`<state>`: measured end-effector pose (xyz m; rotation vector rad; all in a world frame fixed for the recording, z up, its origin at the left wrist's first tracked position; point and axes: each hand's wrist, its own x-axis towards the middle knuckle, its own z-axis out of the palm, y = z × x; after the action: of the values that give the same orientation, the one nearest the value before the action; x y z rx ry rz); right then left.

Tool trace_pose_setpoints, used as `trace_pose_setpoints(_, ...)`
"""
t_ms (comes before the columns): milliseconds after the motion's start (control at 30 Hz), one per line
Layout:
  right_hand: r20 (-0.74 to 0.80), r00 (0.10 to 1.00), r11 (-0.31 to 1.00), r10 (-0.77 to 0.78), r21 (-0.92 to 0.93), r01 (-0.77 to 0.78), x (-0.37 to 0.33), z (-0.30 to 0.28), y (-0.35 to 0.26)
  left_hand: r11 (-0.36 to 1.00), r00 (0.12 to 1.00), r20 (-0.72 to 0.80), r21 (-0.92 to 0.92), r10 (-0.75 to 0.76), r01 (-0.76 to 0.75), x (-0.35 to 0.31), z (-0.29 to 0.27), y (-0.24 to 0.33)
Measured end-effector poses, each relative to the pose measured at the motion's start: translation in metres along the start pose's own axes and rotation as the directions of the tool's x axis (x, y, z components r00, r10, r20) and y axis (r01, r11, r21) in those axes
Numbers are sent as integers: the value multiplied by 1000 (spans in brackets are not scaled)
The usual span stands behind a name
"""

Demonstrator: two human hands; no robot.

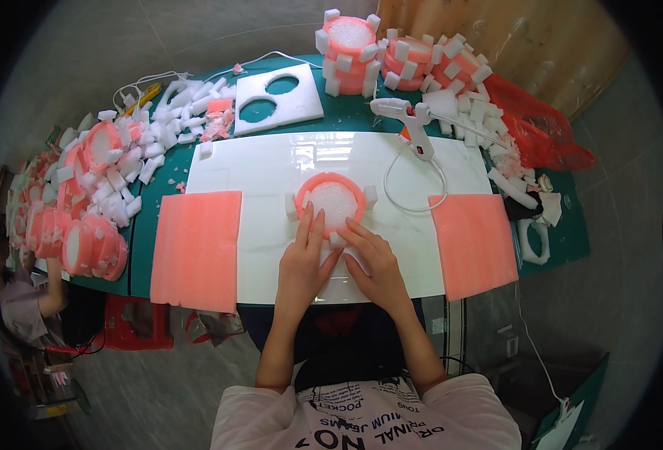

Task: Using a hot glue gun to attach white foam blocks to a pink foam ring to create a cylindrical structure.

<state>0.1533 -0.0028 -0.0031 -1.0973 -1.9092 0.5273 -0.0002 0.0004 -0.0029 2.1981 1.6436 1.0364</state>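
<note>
In front of me on the white board lies a round pink foam ring (361,196) with a white foam disc (334,201) inside it. Small white foam blocks stick out at its sides, one on the left (291,207) and one on the right (370,196). Another white foam block (337,241) sits at the near edge, between my hands. My left hand (302,262) holds the ring's near left side, fingertips over the rim. My right hand (377,266) is closed around the near right side, its fingers against the near block. Both thumbs lie close together just below that block.
Pink foam sheets lie left (196,247) and right (475,244) on the white board (271,165). Behind it are a white glue gun (415,127) with its cable and a foam panel with two holes (301,112). Finished pink rings (346,71) and loose white blocks crowd the edges. Another person sits at far left.
</note>
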Motion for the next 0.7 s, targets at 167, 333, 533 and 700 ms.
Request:
trace_pose_setpoints(167,8,1000,1000,15,3,-15,0,-1,-2,1000,1000,0,-6,0,0,0,-1,1)
trace_pose_setpoints(333,21,999,999,36,9,-36,0,-2,-3,1000,1000,0,-6,3,-3,1,-1,1)
trace_pose_setpoints(533,1,1000,1000,-9,-3,9,1,-1,-2,1000,1000,0,-17,-1,1,1,-1,1)
trace_pose_setpoints(700,-1,1000,1000,-7,-1,7,1,-1,-1,1000,1000,6,1,2,-2,0,-1,2)
